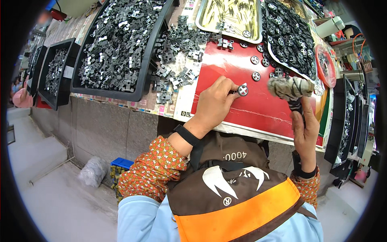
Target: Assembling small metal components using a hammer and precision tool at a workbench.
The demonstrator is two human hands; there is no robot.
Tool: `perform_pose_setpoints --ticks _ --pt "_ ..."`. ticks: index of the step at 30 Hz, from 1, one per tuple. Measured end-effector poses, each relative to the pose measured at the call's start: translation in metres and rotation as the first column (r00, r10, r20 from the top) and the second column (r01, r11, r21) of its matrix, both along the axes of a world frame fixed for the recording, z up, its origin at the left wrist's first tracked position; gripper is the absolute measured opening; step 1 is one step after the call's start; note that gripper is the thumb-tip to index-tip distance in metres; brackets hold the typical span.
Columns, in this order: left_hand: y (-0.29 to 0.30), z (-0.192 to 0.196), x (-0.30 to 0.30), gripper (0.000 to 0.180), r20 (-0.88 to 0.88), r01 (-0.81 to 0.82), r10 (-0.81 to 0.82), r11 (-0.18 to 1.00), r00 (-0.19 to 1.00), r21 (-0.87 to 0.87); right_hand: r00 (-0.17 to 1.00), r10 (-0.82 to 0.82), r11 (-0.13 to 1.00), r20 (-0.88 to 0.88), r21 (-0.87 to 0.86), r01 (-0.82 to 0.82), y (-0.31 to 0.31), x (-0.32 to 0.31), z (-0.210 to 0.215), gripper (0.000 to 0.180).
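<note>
Over a red board [258, 113], my left hand [215, 99] pinches a small black toy wheel [242, 90] with silvery spokes between thumb and fingertips. A small pale tip shows just behind the wheel. My right hand [307, 131] is closed round the dark handle of a hammer [288, 86], whose head is wrapped in pale material and dark bands. That head is raised to the right of the pinched wheel, apart from it. Several loose wheels [256, 76] lie on the board beyond my hands.
A metal tray [198, 21] of thin brass-coloured pins stands at the back, beside a white-rimmed tray [296, 72] heaped with wheels. Small black and grey plastic parts [183, 44] are piled left of the board, next to a large black bin [139, 90] full of them. A red basin [330, 68] sits far right.
</note>
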State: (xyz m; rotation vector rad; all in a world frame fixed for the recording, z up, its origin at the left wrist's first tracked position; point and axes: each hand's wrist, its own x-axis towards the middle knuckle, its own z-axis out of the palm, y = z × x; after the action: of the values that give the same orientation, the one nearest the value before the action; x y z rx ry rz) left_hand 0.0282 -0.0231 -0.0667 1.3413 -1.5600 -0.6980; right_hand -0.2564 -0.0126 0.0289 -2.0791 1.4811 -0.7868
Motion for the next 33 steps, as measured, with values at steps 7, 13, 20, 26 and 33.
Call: perform_pose_setpoints --ticks 7,13,20,26,33 --pt "-0.002 0.0 -0.002 0.017 0.011 0.005 -0.005 1.0 1.0 -0.013 0.932 0.238 0.956 -0.274 -0.105 -0.275 -0.01 0.053 0.001 0.065" --pt "0.0 0.002 -0.001 0.017 0.023 0.015 -0.015 1.0 1.0 -0.024 0.977 0.15 0.967 -0.153 -0.183 -0.177 -0.033 0.045 -0.007 0.064" --pt "-0.001 0.002 -0.002 0.017 0.013 0.009 -0.009 1.0 1.0 0.005 0.985 0.165 0.914 -0.054 -0.367 -0.173 -0.014 0.034 0.009 0.057" --pt "-0.002 0.003 -0.003 0.018 0.038 0.015 -0.015 1.0 0.999 -0.019 0.969 0.179 0.952 -0.17 -0.22 -0.215 -0.019 0.048 -0.025 0.067" --pt "0.0 0.002 0.0 0.018 0.059 0.012 -0.012 1.0 0.998 -0.002 0.985 0.155 0.895 -0.072 -0.413 -0.171 -0.024 0.039 0.003 0.063"
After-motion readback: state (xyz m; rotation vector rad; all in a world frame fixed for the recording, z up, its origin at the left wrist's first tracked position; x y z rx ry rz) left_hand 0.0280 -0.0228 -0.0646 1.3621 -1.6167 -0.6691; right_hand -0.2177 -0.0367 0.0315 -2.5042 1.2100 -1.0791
